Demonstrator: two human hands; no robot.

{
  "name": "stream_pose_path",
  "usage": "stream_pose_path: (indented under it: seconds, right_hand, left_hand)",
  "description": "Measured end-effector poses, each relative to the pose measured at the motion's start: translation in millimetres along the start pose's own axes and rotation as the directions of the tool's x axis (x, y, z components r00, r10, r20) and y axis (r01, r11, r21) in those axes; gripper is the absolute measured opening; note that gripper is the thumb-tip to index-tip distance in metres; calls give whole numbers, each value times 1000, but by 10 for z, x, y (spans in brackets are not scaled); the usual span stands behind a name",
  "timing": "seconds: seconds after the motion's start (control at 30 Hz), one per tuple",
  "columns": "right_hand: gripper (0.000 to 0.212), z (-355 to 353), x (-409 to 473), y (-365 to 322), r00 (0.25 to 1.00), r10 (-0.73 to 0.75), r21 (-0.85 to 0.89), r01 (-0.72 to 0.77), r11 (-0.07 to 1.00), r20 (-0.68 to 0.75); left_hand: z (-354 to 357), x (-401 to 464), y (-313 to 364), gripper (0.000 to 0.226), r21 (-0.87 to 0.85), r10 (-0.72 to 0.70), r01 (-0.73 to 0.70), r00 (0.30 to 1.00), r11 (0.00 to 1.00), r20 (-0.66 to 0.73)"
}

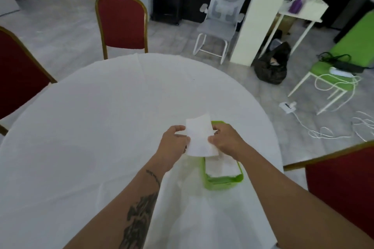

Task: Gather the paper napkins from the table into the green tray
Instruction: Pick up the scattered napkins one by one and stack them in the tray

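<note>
I hold a white paper napkin (199, 136) flat between both hands, just above the far end of the green tray (223, 184). My left hand (172, 145) pinches its left edge and my right hand (226, 139) pinches its right edge. The tray sits on the round table (101, 117), which is covered in a white cloth, right of centre and close to me. More white napkins (221, 167) lie stacked inside the tray. The held napkin and my right hand hide the tray's far half.
Red chairs with gold frames stand at the far side (122, 24), the left (18, 73) and the right (342, 186) of the table. On the floor beyond are a grey office chair (222, 18), a black bag (272, 66), a green bench (334, 79) and loose white cables (334, 127).
</note>
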State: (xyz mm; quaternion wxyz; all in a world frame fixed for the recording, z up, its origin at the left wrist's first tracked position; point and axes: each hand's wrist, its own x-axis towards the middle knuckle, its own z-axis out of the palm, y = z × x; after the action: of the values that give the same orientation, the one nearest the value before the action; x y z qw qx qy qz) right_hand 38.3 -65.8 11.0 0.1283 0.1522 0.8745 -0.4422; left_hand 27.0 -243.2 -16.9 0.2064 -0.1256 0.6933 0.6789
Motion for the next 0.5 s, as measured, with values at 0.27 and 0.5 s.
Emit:
stream_pose_path:
  seconds: [0.27, 0.5]
  right_hand:
    - [50, -167, -177, 397, 977, 134, -384, -189, 904, -166]
    - [48, 152, -344, 381, 948, -199, -541, 35, 840, -249]
  left_hand:
    - [220, -147, -93, 27, 331, 63, -83, 996, 940, 70]
    - [286, -250, -170, 31, 402, 116, -156, 986, 902, 123]
